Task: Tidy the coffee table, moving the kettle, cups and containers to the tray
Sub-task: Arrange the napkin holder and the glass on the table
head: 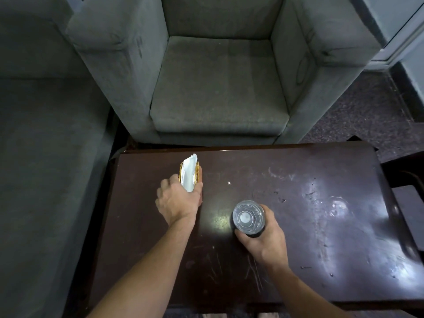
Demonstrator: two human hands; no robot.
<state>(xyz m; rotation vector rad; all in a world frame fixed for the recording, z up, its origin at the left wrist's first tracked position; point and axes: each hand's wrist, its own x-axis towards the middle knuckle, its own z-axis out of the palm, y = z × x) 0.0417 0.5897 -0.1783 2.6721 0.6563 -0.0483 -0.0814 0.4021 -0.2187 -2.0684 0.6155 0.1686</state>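
Observation:
On the dark brown coffee table (309,226), my left hand (177,200) grips an open packet (189,174) with a silver inside and an orange-gold outside, near the table's far left part. My right hand (263,239) wraps around a clear glass cup (248,217), seen from above, at the table's middle. No tray or kettle is in view.
A grey armchair (218,88) stands right behind the table's far edge. A grey sofa (46,134) runs along the left. Dark speckled floor (367,111) shows at the right, with a dark wooden piece (403,175) beside the table's right edge.

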